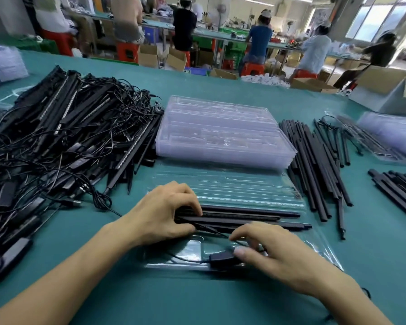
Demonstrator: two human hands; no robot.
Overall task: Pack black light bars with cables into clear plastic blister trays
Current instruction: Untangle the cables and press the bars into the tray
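A clear blister tray (223,186) lies open on the green table in front of me. Black light bars (249,218) lie lengthwise across its middle. My left hand (164,212) grips the bars' left ends, fingers curled over them. My right hand (272,252) pinches a thin black cable (211,229) with its fingertips over the tray's near pocket. The thumb rests on a small black controller box (222,258) lying in that pocket.
A big tangled heap of light bars with cables (63,141) fills the left side. A stack of empty clear trays (220,134) stands behind the open tray. Loose black bars (314,165) lie to the right, more trays (394,132) at far right. People work at benches beyond.
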